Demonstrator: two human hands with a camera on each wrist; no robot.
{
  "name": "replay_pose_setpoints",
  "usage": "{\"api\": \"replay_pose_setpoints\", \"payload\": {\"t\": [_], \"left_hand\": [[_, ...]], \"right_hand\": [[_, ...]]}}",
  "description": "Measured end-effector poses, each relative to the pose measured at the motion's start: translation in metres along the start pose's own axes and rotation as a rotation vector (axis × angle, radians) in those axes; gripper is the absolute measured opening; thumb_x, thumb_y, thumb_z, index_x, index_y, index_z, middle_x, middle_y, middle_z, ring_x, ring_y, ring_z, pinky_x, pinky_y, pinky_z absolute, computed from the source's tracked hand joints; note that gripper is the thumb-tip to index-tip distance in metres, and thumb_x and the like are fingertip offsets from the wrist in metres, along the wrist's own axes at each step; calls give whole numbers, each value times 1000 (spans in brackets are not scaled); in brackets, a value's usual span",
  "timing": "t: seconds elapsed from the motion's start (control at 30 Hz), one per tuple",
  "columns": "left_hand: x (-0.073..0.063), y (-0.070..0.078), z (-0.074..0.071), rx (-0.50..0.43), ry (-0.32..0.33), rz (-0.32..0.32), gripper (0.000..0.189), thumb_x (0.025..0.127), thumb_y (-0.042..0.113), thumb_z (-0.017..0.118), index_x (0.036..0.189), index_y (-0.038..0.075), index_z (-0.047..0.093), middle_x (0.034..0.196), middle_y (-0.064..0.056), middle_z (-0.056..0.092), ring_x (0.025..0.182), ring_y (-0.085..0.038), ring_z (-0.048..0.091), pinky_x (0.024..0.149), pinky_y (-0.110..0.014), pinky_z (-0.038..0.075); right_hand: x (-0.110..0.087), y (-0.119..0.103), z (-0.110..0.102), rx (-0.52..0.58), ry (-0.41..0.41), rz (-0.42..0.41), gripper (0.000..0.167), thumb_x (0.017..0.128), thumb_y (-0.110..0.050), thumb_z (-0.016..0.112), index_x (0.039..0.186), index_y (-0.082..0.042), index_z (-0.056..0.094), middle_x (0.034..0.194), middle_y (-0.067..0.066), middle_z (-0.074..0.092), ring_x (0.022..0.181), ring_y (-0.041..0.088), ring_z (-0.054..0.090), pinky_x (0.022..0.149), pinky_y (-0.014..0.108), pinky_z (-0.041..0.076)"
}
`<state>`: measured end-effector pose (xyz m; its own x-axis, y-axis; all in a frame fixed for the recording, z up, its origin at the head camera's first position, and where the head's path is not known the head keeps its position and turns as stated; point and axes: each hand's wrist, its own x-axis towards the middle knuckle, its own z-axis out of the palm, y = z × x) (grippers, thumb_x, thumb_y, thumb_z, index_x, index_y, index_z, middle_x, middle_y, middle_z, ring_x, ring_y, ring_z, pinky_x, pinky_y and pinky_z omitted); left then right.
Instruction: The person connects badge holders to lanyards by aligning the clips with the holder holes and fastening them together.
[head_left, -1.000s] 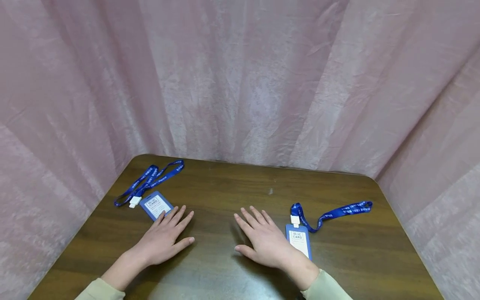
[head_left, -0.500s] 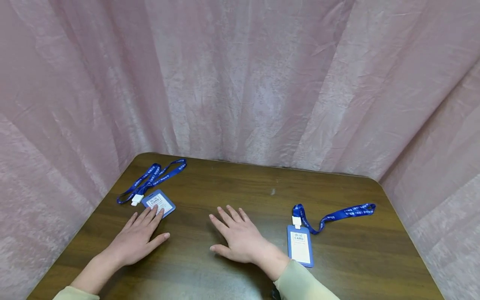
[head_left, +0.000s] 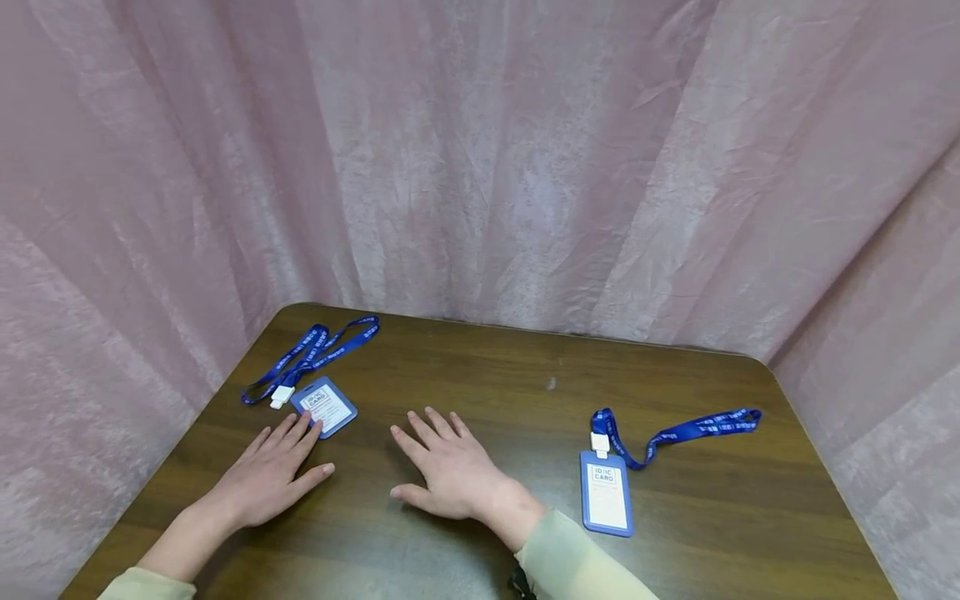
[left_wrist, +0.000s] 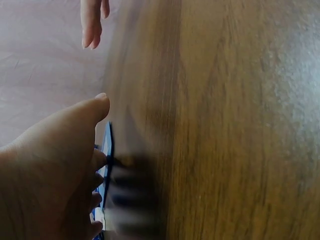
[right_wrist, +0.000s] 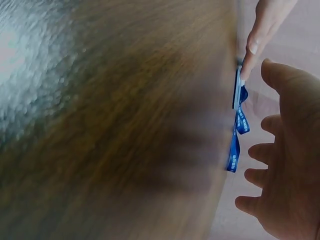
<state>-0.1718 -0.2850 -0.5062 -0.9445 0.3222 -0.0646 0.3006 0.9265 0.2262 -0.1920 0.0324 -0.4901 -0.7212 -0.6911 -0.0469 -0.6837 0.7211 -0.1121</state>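
Note:
My left hand [head_left: 266, 479] is palm down with straight, spread fingers, its fingertips overlapping the near edge of a blue ID card holder [head_left: 330, 407] at the table's left. That holder lies tilted beside a white clip [head_left: 282, 397] on a blue lanyard [head_left: 318, 350]. Over the middle of the table, my right hand [head_left: 450, 471] has its fingers spread and holds nothing. To its right, a second blue ID card holder [head_left: 606, 500] lies almost straight, joined by a white clip [head_left: 600, 443] to another blue lanyard [head_left: 693, 429]. In the left wrist view, the left card holder [left_wrist: 108, 145] shows edge-on past the fingers.
Both sets lie on a brown wooden table [head_left: 480, 367] with rounded far corners. A pink curtain [head_left: 480, 167] hangs along its back and sides. Light reflects off the table's near part. Pale green sleeves [head_left: 581, 558] cover the forearms.
Both hands have moved left; the right hand has come away from the right card holder, uncovering it. My left fingertips now overlap the left card holder's near edge. The view has shifted slightly.

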Motion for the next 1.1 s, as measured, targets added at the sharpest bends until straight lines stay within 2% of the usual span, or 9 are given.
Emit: {"api": "replay_pose_setpoints", "payload": {"t": [0.17, 0.33, 0.53, 1.1], "left_hand": [[1, 4, -1, 7, -7, 14, 85, 103, 65, 42, 157, 0, 35, 165, -23, 24, 150, -47, 19, 116, -68, 16], [5, 15, 1, 20, 7, 52, 82, 103, 63, 43, 157, 1, 38, 164, -21, 27, 150, -46, 23, 116, -67, 18], [13, 34, 6, 38, 19, 104, 79, 103, 64, 41, 156, 5, 42, 163, -20, 31, 149, -45, 27, 116, -65, 22], [34, 94, 19, 54, -27, 224, 78, 103, 67, 38, 156, 10, 44, 163, -19, 32, 148, -41, 30, 119, -61, 21]], "right_hand": [[-5, 6, 0, 10, -11, 12, 81, 100, -73, 35, 166, -29, 16, 170, 4, 17, 156, 27, 8, 124, 50, 11], [-13, 15, -1, 27, -19, 33, 81, 100, -71, 38, 166, -29, 17, 170, 4, 17, 156, 28, 10, 124, 50, 12], [-24, 28, -4, 47, -21, 59, 81, 100, -69, 41, 165, -26, 20, 170, 5, 18, 156, 28, 11, 124, 51, 12], [-53, 61, -5, 93, -34, 136, 80, 101, -65, 47, 164, -22, 25, 169, 8, 22, 155, 31, 14, 123, 54, 12]]}}
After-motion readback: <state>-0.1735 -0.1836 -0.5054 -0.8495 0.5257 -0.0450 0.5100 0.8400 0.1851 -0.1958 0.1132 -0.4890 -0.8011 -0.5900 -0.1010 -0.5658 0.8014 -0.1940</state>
